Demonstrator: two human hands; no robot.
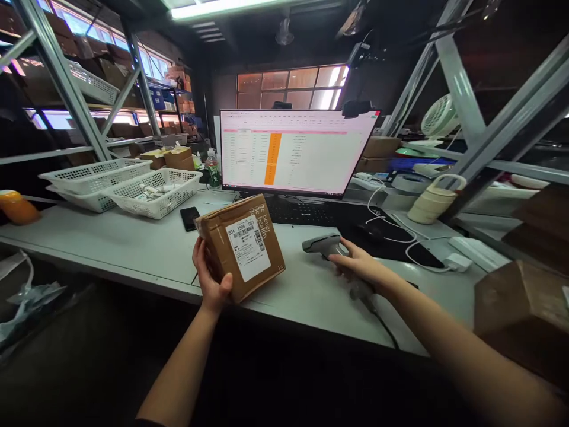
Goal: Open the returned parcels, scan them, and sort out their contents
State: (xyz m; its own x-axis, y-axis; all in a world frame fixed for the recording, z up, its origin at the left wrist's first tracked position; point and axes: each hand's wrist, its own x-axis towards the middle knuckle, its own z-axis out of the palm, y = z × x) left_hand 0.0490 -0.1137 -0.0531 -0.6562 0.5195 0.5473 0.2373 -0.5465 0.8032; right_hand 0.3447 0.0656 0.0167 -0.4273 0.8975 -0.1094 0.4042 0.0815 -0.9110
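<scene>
My left hand (210, 279) grips a brown cardboard parcel (240, 244) from below and behind, tilting its face with a white barcode label (248, 247) toward me above the grey table's (111, 243) front edge. My right hand (361, 264) is wrapped round the handle of a grey handheld barcode scanner (320, 244), whose head points left toward the parcel. The scanner's cable (382, 323) trails down over the table edge.
Behind stands a lit monitor (296, 155) showing a spreadsheet, with a black keyboard (302, 212) before it. A black phone (189, 217) lies left of the parcel. White baskets (153, 191) sit at the left, tape rolls (432, 203) and cardboard boxes (520, 308) at the right. Metal shelving flanks both sides.
</scene>
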